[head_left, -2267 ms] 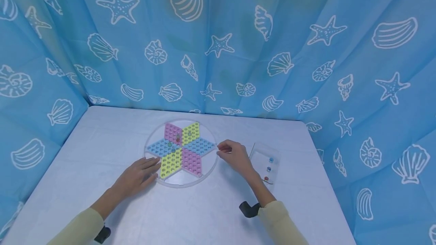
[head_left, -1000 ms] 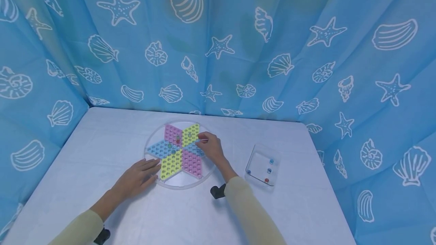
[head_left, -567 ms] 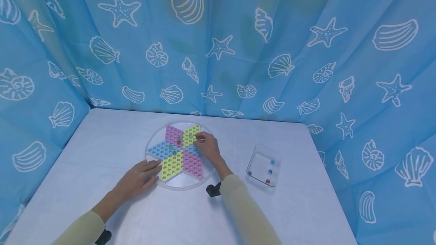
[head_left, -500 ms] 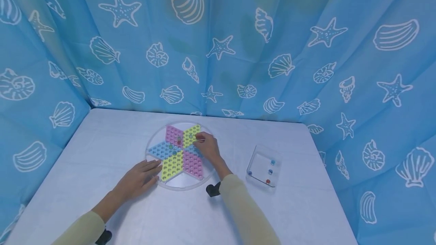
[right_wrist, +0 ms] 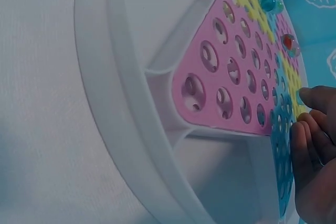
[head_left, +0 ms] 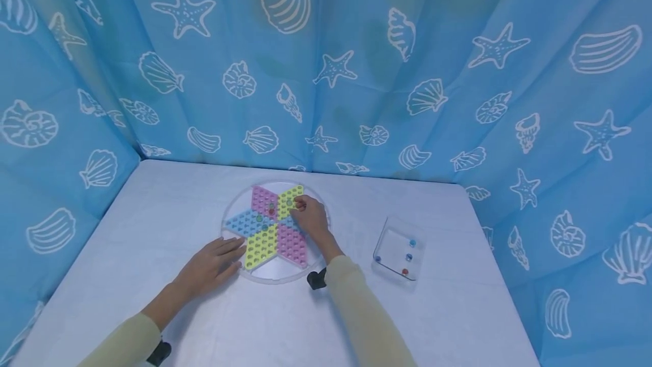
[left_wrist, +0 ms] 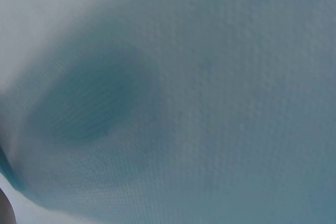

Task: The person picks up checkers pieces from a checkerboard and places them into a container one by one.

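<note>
A round Chinese checkers board (head_left: 272, 281) with a pink, yellow and blue star lies on the table. My right hand (head_left: 311, 215) is over its far yellow point, thumb and fingertips drawn together in a pinch on a small marble mostly hidden by them. In the right wrist view the hand (right_wrist: 317, 145) shows a teal marble (right_wrist: 299, 97) right at a fingertip. A red marble (head_left: 271, 212) and several green and blue ones sit in holes near the middle. My left hand (head_left: 211, 265) lies flat with straight fingers at the board's near left rim.
A clear plastic box (head_left: 392, 271) stands right of the board, holding a red marble (head_left: 404, 272) and several blue ones. White cloth covers the table (head_left: 448, 321); a blue shell-print curtain (head_left: 356, 95) hangs behind. Blurred cloth fills the left wrist view.
My right hand has moved left from beside the clear box to the board's yellow point, then crept slightly farther away from me. The left hand stays at the rim.
</note>
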A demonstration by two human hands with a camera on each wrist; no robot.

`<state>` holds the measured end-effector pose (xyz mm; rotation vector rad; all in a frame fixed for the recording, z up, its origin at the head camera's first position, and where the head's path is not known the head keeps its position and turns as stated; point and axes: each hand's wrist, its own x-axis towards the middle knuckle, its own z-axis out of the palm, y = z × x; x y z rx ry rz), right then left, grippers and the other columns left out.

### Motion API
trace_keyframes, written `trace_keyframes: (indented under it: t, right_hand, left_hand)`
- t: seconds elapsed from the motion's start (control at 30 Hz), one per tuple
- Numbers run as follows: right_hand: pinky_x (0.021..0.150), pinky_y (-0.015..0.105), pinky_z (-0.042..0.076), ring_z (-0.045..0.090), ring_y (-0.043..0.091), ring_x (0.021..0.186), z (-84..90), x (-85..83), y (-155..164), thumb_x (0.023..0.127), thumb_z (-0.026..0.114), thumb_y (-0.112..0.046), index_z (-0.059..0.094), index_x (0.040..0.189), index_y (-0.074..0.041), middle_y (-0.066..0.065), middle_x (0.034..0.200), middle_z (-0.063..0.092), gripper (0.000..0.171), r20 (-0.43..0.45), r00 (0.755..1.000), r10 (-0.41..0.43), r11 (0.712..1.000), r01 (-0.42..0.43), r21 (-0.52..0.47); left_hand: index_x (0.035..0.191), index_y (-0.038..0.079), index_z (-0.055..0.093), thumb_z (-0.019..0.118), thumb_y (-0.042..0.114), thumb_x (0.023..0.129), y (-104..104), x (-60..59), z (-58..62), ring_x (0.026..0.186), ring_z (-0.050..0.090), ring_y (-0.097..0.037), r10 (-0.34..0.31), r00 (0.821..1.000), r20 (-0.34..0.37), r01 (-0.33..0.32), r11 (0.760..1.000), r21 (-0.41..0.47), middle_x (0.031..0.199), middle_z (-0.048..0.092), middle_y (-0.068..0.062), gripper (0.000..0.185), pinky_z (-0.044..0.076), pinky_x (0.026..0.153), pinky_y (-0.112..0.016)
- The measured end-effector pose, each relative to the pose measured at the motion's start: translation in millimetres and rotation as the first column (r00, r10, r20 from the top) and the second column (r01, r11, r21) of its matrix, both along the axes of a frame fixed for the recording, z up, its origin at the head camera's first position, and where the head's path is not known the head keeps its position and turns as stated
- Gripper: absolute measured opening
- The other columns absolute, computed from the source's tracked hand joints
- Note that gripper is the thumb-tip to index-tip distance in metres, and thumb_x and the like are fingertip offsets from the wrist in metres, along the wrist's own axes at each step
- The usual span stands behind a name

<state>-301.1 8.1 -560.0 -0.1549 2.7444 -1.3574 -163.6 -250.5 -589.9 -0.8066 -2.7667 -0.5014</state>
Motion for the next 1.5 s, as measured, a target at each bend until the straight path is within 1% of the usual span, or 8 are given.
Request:
trace_keyframes:
  t: [0.17,0.37,0.53,0.7,1.03,1.2,1.37,1.5]
  right_hand:
    - [0.088,0.034,0.054,0.063,0.018,0.094,2.4,-3.4,-1.5,0.091,0.074,-0.015,0.068,0.122,-0.007,0.002,0.101,0.067,0.032,-0.025,0.999,0.02,0.994,-0.017,0.109]
    - [0.085,0.035,0.052,0.06,0.017,0.093,3.5,-6.1,-2.2,0.092,0.073,-0.02,0.068,0.124,-0.011,0.001,0.101,0.064,0.033,-0.032,0.999,0.038,0.974,-0.03,0.225]
    - [0.079,0.036,0.052,0.058,0.017,0.088,4.5,-6.6,-2.0,0.094,0.072,-0.021,0.07,0.12,-0.012,0.001,0.098,0.063,0.028,-0.05,0.998,0.032,0.965,-0.018,0.26]
    - [0.079,0.036,0.052,0.059,0.017,0.088,3.4,-7.9,-2.4,0.095,0.069,-0.022,0.071,0.118,-0.012,0.001,0.099,0.063,0.024,-0.056,0.998,0.018,0.97,-0.004,0.244]
    - [0.076,0.035,0.052,0.06,0.017,0.086,-3.6,-8.3,-7.7,0.095,0.068,-0.019,0.072,0.11,-0.012,0.0,0.095,0.065,0.017,-0.113,0.994,0.009,0.982,0.012,0.189]
    - [0.077,0.037,0.055,0.065,0.02,0.087,-3.8,-8.1,-7.6,0.093,0.07,-0.016,0.073,0.107,-0.009,0.002,0.094,0.07,0.015,-0.162,0.987,-0.019,0.995,0.035,0.096]
    - [0.079,0.035,0.056,0.066,0.019,0.088,0.2,-9.0,-7.4,0.094,0.069,-0.015,0.072,0.107,-0.008,0.003,0.096,0.071,0.016,-0.165,0.986,0.004,0.999,0.003,0.04]
    - [0.081,0.033,0.056,0.065,0.017,0.089,8.7,-9.6,-4.8,0.095,0.068,-0.014,0.072,0.108,-0.007,0.003,0.097,0.071,0.015,-0.17,0.985,0.033,0.999,-0.03,0.02]
  left_hand:
    - [0.131,0.004,0.064,0.067,0.024,0.095,0.6,-1.0,-0.6,0.128,0.053,-0.034,-0.007,1.0,-0.023,0.007,1.0,0.003,0.139,0.058,-0.013,0.042,0.038,0.11,-0.054]
    - [0.133,0.005,0.064,0.064,0.027,0.097,1.6,-3.0,-3.5,0.129,0.052,-0.032,-0.01,1.0,-0.019,0.01,1.0,-0.002,0.141,0.057,-0.012,0.042,0.036,0.112,-0.051]
    - [0.131,0.004,0.064,0.066,0.025,0.096,5.0,-4.0,-1.6,0.129,0.052,-0.033,-0.032,0.999,0.001,0.032,0.999,0.023,0.141,0.057,-0.012,0.041,0.035,0.113,-0.052]
    - [0.132,0.003,0.064,0.066,0.026,0.096,7.4,-3.7,2.4,0.131,0.051,-0.033,-0.013,0.999,0.04,0.013,1.0,0.004,0.142,0.056,-0.012,0.042,0.033,0.114,-0.051]
    - [0.133,0.004,0.063,0.065,0.027,0.096,2.6,-2.0,-0.3,0.133,0.049,-0.032,0.011,0.999,0.049,-0.01,1.0,-0.014,0.143,0.055,-0.011,0.043,0.033,0.115,-0.051]
    - [0.133,0.005,0.063,0.064,0.027,0.097,0.9,-1.7,-0.7,0.133,0.048,-0.032,0.007,0.999,0.05,-0.007,1.0,-0.011,0.144,0.055,-0.011,0.043,0.032,0.115,-0.05]
    - [0.132,0.003,0.063,0.066,0.025,0.095,-1.0,-1.0,0.9,0.132,0.049,-0.033,0.002,0.999,0.037,-0.002,1.0,-0.01,0.142,0.056,-0.012,0.043,0.033,0.115,-0.051]
    - [0.132,0.003,0.064,0.066,0.026,0.095,-0.9,-1.2,1.6,0.132,0.05,-0.033,0.005,0.999,0.035,-0.004,1.0,-0.023,0.142,0.056,-0.012,0.043,0.033,0.115,-0.05]
